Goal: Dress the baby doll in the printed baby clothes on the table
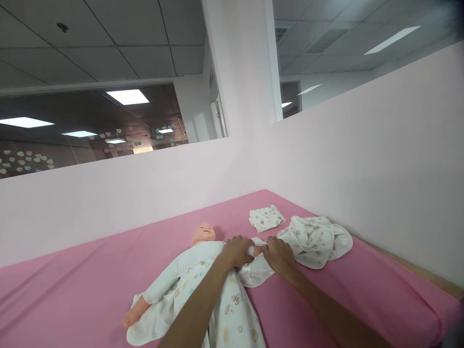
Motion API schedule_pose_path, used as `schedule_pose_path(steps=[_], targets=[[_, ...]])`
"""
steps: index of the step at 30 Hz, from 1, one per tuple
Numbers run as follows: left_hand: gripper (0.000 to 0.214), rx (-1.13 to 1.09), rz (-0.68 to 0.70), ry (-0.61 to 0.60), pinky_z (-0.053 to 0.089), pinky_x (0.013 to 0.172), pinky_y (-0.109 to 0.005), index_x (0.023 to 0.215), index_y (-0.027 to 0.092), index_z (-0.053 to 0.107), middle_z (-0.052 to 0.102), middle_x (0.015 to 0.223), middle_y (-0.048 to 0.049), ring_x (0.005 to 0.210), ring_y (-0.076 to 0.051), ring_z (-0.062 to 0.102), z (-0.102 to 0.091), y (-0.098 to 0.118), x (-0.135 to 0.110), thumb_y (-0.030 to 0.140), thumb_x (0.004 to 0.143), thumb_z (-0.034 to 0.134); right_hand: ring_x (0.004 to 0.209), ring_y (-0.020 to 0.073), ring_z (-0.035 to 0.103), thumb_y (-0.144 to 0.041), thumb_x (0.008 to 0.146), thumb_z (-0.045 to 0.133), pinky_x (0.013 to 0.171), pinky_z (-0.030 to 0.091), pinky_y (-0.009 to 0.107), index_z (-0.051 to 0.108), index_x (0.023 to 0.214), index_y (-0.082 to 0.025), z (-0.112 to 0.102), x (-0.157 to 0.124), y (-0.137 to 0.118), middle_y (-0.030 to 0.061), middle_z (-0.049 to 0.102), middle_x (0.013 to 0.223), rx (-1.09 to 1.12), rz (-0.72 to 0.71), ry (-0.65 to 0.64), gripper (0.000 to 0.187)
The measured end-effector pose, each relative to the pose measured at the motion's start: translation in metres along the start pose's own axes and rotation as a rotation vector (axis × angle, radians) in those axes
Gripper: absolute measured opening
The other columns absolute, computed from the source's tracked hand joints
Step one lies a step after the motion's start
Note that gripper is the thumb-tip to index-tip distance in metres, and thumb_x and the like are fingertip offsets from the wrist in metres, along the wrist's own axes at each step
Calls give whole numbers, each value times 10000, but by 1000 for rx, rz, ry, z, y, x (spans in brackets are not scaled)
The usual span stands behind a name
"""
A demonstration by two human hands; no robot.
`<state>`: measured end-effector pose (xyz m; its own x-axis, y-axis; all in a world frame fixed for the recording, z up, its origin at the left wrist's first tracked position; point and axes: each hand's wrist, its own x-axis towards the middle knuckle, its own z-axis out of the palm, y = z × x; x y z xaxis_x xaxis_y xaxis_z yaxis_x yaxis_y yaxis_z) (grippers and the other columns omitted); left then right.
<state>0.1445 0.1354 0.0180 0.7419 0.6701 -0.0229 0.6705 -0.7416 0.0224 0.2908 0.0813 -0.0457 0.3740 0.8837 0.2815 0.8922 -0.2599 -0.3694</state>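
Observation:
A baby doll (203,233) lies on its back, dressed in a white printed garment (235,302). One of its arms, in a long white sleeve (165,278), stretches toward the near left with the hand bare. My left hand (237,251) is closed around the sleeved other arm. Just beyond my fingers, a bit of the doll's skin-coloured hand (257,251) shows. My right hand (279,253) pinches white cloth (259,270) beside that hand. My fingers hide the exact grip points.
Pink sheeting (108,270) covers the padded surface. A folded printed cloth (267,218) lies near the back corner, and a crumpled printed white garment (319,240) lies to the right. White walls (362,159) with windows above border the back and right sides.

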Motion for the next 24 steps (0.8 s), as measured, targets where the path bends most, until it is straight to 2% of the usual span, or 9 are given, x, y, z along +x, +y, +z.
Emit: schedule_pose_path(steps=[6,10,13,17,19,22,24], targets=[[419,-97,-7,43,457,762,-354,1124,232,607,609,1069,-111,952,-294,599,-10,-8,-8,445,764,585,805,234,633,-316,895,315,599,378,296,573,809,-203,-2,9,13,102,675,884,116,95,-68,294],[365,-162,16,54,448,738,-315,1082,249,623,646,1033,-74,928,-267,607,-12,-15,-11,381,742,617,727,211,632,-339,881,329,550,359,271,564,758,-202,4,16,23,83,672,818,186,121,-110,299],[394,-207,18,65,451,760,-297,1127,269,603,650,1078,-47,964,-247,601,-13,-18,-11,344,740,621,705,192,622,-320,872,340,544,348,258,547,740,-201,9,19,28,68,669,793,218,104,-127,273],[441,-221,-43,112,447,818,-324,1210,237,560,628,1140,-78,1046,-262,572,-10,-19,-9,375,792,573,678,170,599,-265,858,362,551,330,252,532,724,-203,13,14,27,38,654,765,214,48,-132,225],[460,-212,-86,120,445,832,-352,1208,207,568,623,1142,-106,1061,-287,568,-8,-17,-7,401,790,575,744,189,598,-256,856,382,607,346,268,542,736,-197,16,6,24,47,647,785,188,6,-103,208],[460,-192,-138,115,443,840,-393,1154,172,611,631,1111,-137,1040,-321,579,-7,-15,-9,405,758,606,912,256,585,-267,856,416,742,375,328,586,791,-184,24,-7,20,90,649,891,80,-102,16,201],[458,-182,-159,126,435,866,-400,1171,175,606,628,1129,-135,1052,-316,575,-10,-17,-18,392,767,590,948,287,579,-277,864,420,787,383,370,618,807,-184,31,-16,20,109,649,924,5,-179,111,226]])
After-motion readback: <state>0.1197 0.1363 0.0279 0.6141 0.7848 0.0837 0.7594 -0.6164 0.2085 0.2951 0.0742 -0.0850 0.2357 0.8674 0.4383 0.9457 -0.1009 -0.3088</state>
